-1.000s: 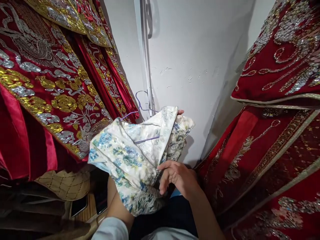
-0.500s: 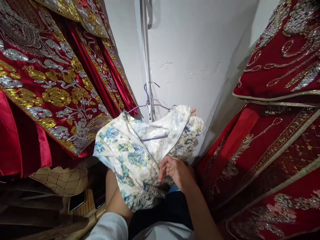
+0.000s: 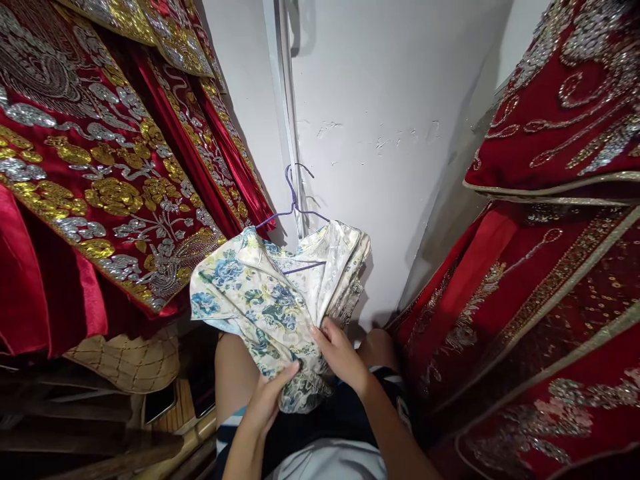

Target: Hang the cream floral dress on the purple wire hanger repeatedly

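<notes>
A white garment with blue and green flowers [image 3: 265,293] hangs on a purple wire hanger [image 3: 294,208], its V neckline facing me. My left hand [image 3: 273,393] grips the lower left part of the garment, thumb on top and the other fingers hidden beneath the cloth. Just below the neckline, my right hand [image 3: 340,350] pinches the fabric between thumb and fingers. The garment's right shoulder is folded in beside the neckline. Its gathered lower end lies over my lap.
Red embroidered garments with gold and silver sequins [image 3: 115,193] hang at the left, and more beaded red garments [image 3: 550,267] at the right. Behind the hanger, a metal strip [image 3: 285,87] runs down the pale wall [image 3: 380,87]. A phone-like dark object [image 3: 160,402] lies at the lower left.
My left hand has come out from behind the garment's right shoulder to its lower left part. The right shoulder has dropped inward. My right hand has closed on the fabric below the neckline.
</notes>
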`<action>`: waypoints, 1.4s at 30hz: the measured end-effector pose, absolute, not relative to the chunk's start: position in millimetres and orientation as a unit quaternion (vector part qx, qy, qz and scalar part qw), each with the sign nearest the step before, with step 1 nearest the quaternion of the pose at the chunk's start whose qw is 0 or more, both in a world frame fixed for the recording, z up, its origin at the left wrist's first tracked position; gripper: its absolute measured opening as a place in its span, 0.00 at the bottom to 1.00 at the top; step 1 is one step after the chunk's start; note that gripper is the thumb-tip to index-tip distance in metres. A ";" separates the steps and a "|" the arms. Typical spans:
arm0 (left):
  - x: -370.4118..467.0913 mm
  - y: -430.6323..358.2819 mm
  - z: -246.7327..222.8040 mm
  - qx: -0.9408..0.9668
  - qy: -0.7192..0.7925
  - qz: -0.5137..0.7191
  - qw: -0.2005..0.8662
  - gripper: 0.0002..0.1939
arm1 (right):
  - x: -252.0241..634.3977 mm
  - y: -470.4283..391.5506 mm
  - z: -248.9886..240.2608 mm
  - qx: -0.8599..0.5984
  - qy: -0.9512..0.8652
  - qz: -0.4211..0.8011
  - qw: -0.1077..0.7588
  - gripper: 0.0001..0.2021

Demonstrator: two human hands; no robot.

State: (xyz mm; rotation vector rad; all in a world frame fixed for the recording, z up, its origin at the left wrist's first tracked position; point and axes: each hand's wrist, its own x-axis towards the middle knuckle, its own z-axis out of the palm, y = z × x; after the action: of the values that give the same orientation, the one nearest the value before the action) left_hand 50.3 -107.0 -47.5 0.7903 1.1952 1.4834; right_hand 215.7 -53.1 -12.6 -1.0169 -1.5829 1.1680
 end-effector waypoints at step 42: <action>63.6 -33.7 73.6 0.665 0.432 0.590 0.155 0.11 | 201.0 14.3 138.3 -0.253 -0.513 0.551 0.608 0.12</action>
State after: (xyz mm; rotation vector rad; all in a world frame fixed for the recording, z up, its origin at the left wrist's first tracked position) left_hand 63.6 -33.7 73.6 1.9046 1.2374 1.6896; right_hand 201.0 14.3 138.3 -0.5857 -1.1845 1.2738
